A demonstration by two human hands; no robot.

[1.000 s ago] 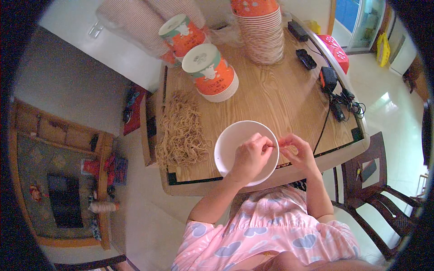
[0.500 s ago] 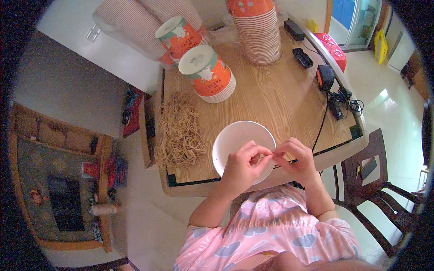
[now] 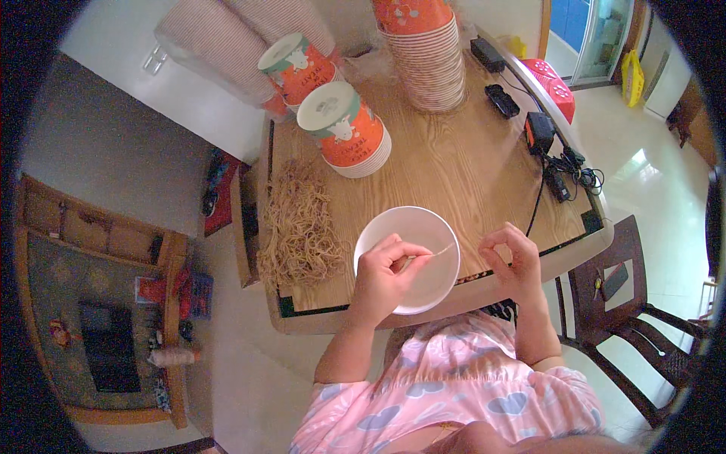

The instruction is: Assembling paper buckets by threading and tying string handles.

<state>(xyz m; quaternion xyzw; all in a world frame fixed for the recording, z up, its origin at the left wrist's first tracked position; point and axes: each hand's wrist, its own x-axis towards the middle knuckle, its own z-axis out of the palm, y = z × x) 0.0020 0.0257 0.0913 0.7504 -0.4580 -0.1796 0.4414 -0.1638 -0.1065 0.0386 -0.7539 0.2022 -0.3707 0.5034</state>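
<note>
A white paper bucket (image 3: 370,234) stands at the table's near edge, its open mouth toward me. Over that opening, my left hand (image 3: 387,271) pinches a short piece of tan twine (image 3: 445,250) between thumb and fingertips, and a loose end sticks out to the right. My right hand (image 3: 518,263) hovers to the right of the bucket, apart from it, fingers bent and thumb separated from the forefinger. I see nothing in that hand. A tangled heap of tan twine (image 3: 299,227) lies on the table left of the bucket.
Upside-down orange-and-green paper buckets (image 3: 349,140) stand behind the heap. A tall bucket stack (image 3: 431,68) is at the far side, beside plastic-wrapped stacks (image 3: 215,57). Black adapters and cables (image 3: 560,166) lie along the table's right side. A dark wooden chair (image 3: 616,291) stands at right.
My hands have come apart: the right one has let go and moved right, while the left keeps the twine over the bucket and has shifted slightly left.
</note>
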